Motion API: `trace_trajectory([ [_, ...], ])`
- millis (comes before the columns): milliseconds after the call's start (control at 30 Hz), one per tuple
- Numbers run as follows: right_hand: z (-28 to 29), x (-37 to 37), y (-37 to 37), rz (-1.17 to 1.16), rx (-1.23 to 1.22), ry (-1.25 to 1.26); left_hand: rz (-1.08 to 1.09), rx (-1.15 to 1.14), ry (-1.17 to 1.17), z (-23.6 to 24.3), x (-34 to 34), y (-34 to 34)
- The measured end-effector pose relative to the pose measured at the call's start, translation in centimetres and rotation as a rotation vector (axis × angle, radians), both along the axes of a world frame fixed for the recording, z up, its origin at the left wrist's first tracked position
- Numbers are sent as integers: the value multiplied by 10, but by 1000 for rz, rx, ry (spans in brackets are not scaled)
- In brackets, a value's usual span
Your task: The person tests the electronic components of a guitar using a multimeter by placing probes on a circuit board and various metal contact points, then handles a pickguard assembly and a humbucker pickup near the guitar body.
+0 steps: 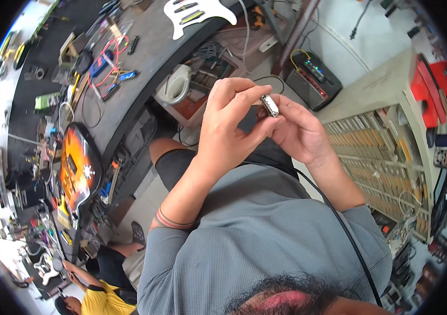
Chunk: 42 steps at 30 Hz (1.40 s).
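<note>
My left hand [231, 118] and my right hand [297, 131] are raised together above my lap, closed around a small silver-and-white metal piece [269, 105]. The piece is tilted, with its upper end between my left fingertips and my left thumb near its lower end. My right fingers are curled beside and behind it; part of their grip is hidden.
A dark workbench [126, 100] at upper left holds tools, cables, a sunburst guitar [74, 163] and a white pickguard [218, 14]. An amplifier [307, 86] sits beyond my hands. A many-drawered cabinet [370, 142] stands right. A person in yellow [97, 302] works at lower left.
</note>
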State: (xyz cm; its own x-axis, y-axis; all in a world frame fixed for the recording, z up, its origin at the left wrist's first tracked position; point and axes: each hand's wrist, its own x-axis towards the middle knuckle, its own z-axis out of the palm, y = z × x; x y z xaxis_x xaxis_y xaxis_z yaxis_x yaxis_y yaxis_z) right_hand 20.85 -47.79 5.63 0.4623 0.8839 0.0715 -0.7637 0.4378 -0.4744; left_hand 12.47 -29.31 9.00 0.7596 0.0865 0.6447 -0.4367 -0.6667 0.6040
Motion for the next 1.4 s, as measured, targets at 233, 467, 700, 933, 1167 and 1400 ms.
trace_trajectory([
  [233,-17,-22,28,82,24,0,187,137,-83,7,-22,17],
  [467,-18,-31,40,138,20,-8,302,163,-42,5,-31,16],
  [700,-12,-42,62,129,-40,-73,346,55,-47,-3,-44,34],
  [933,-2,-48,99,-13,-244,-335,245,-197,-108,-33,-62,63],
  [1167,22,-34,144,-412,-379,-1322,-57,-852,-189,-54,-84,101],
  [1400,34,-31,189,-321,-361,-1511,141,-209,48,-48,-107,162],
])
